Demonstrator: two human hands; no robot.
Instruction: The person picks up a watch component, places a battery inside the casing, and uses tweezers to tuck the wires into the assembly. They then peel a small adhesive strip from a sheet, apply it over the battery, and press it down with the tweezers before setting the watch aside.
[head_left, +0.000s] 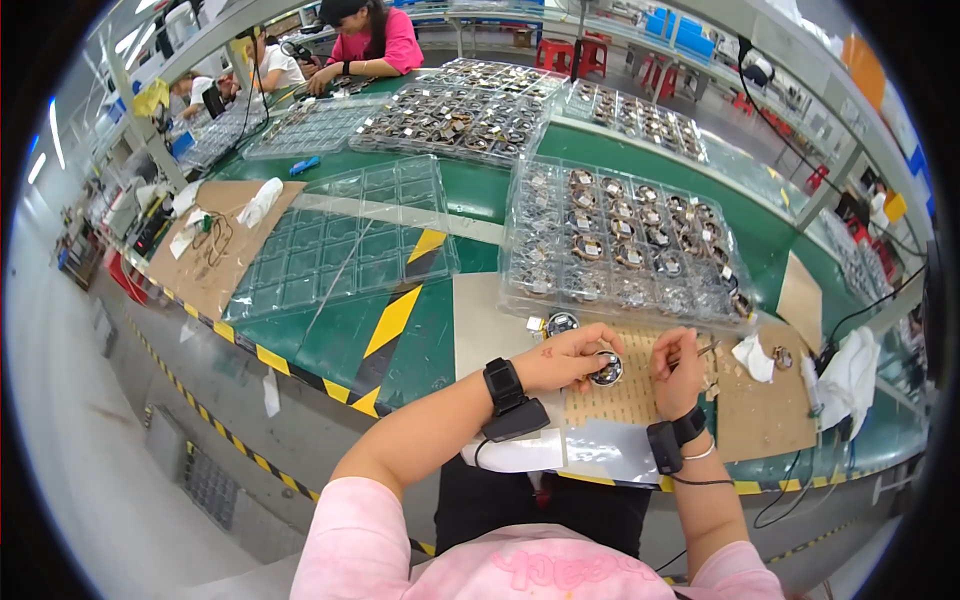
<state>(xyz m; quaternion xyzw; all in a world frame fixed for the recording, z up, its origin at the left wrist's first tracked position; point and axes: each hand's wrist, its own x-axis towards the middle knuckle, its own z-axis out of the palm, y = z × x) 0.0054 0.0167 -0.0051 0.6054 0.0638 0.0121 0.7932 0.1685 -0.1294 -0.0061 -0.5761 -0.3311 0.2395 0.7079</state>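
**Round part steadied at one side, thin tool held at the other**

Just right of the lower centre of the frame, a round part [606, 369] is grasped at its edge between the thumb and fingers of the left hand [562, 362], above a tan sheet [602, 408] printed with rows of small marks. The right hand [680, 363] is curled closed, apart from the part; a thin tool [709, 348] seems to be pinched in it, though its tip cannot be made out.

For good work, the part is probably best held by its rim, low over the sheet, so that its face is left uncovered. The tool should be brought in lightly, with the wrist rested on the surface [478, 232], since small fittings could be scratched or knocked loose by pressure.

Counted near the hands: one part is held, one more round piece [562, 323] is seen just beyond the left hand, and another small ring [782, 357] lies on the cardboard [765, 415] at the right. Two white cloths [753, 358] are seen there. One filled clear tray [630, 313] stands above the hands; its contents overlap too much to be counted. One bare clear tray [330, 240] lies at left of centre.
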